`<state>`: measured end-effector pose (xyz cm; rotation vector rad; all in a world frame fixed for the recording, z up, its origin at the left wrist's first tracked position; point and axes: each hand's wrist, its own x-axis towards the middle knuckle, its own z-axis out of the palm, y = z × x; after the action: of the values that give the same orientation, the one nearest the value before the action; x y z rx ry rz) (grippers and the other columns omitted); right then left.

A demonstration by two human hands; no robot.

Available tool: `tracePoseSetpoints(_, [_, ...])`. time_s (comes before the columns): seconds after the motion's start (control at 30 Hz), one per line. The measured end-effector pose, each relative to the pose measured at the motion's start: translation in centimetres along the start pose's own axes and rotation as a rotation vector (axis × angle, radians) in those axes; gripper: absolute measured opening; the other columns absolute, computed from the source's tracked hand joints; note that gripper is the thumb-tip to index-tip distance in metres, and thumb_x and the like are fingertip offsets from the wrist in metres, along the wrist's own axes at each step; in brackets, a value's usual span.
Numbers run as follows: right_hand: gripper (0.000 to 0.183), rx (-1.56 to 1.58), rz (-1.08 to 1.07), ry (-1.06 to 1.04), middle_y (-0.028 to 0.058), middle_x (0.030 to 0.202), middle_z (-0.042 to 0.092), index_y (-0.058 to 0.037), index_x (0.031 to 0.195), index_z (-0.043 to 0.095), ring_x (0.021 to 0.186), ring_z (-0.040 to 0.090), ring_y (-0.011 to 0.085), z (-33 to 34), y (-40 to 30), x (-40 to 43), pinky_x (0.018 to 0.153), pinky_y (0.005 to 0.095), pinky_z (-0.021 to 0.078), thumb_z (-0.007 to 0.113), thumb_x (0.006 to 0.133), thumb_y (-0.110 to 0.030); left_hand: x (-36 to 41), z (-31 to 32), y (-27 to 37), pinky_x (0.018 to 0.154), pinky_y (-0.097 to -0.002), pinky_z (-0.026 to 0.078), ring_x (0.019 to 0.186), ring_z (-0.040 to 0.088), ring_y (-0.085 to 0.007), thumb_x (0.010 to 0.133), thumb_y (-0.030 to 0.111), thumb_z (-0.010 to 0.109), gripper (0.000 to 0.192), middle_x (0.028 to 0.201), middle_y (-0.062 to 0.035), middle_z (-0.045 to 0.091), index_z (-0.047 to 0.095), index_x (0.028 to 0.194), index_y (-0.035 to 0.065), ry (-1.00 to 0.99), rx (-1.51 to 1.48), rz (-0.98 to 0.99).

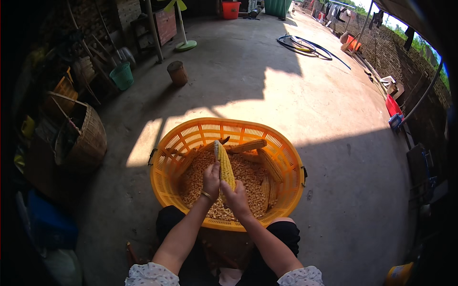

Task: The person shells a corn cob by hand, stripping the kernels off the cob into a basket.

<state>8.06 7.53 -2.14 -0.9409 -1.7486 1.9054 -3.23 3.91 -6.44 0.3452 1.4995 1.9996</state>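
Note:
Both of my hands hold one ear of dried yellow corn point(224, 162), raised above an orange plastic basket point(229, 125). My left hand point(211, 178) grips the ear's left side near the middle, a bangle on its wrist. Around the lower end is my right hand point(236, 200), its thumb lying on the kernels. The ear's pale tip points away from me. Loose corn kernels point(193, 189) cover the basket's bottom below. Several more ears lie against its inner wall, among them one corn ear point(270, 165) on the right and another corn ear point(249, 145) at the back.
At the left stand a woven basket point(91, 139) with a handle and a green plastic basket point(122, 75). A wood stump point(178, 73) and a green fan base point(185, 45) are farther off. A coiled hose point(304, 46) lies on the concrete floor point(350, 186).

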Motion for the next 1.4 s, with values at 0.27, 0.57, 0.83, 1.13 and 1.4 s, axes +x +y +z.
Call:
tracePoseSetpoints(0.27, [0.038,0.033,0.037,-0.043,0.0051,0.075,0.055,0.0012,0.096,0.047,0.058,0.054,0.0099,-0.2,-1.5,-0.7,0.046,0.0247,0.0440,0.059,0.088,-0.034,0.3,-0.2,-0.1,0.064,-0.0279,0.048,0.071,0.056,-0.0105,0.098,0.041,0.040,0.041,0.079,-0.0031,0.057,0.055,0.092,0.0028,0.083,-0.010,0.017])
tracePoseSetpoints(0.57, [0.035,-0.191,-0.142,-0.059,0.0050,0.073,0.055,0.0007,0.094,0.047,0.051,0.054,0.0103,0.7,0.8,-0.9,0.045,0.0252,0.0441,0.060,0.087,-0.031,0.3,-0.3,1.5,0.048,-0.0350,0.053,0.051,0.059,-0.0221,0.092,0.054,0.042,0.054,0.069,-0.0107,0.057,0.051,0.092,-0.0001,0.096,-0.129,-0.078])
tracePoseSetpoints(0.83, [0.035,-0.061,-0.041,-0.091,0.0053,0.073,0.054,0.0003,0.095,0.046,0.052,0.054,0.0098,0.3,0.9,-0.8,0.041,0.0237,0.0439,0.060,0.088,-0.031,0.6,-0.5,0.7,0.050,-0.0353,0.053,0.053,0.061,-0.0246,0.098,0.041,0.035,0.043,0.070,-0.0143,0.060,0.050,0.097,0.0014,0.091,-0.190,-0.041])
tracePoseSetpoints(1.13, [0.039,-0.248,-0.087,-0.104,0.0055,0.072,0.055,0.0016,0.095,0.048,0.054,0.054,0.0115,0.3,0.1,-1.4,0.047,0.0271,0.0436,0.062,0.086,-0.034,0.6,-0.6,2.5,0.051,-0.0375,0.054,0.055,0.062,-0.0253,0.092,0.052,0.043,0.052,0.070,-0.0135,0.059,0.049,0.095,0.0001,0.176,-0.193,-0.130])
tracePoseSetpoints(1.4, [0.039,-0.282,-0.104,-0.093,0.0073,0.073,0.057,0.0019,0.094,0.050,0.061,0.056,0.0120,0.6,-0.1,-1.8,0.053,0.0284,0.0449,0.062,0.085,-0.034,1.9,-2.4,-0.4,0.051,-0.0373,0.054,0.053,0.062,-0.0257,0.095,0.046,0.040,0.047,0.068,-0.0148,0.060,0.049,0.095,-0.0002,0.154,-0.253,-0.028])
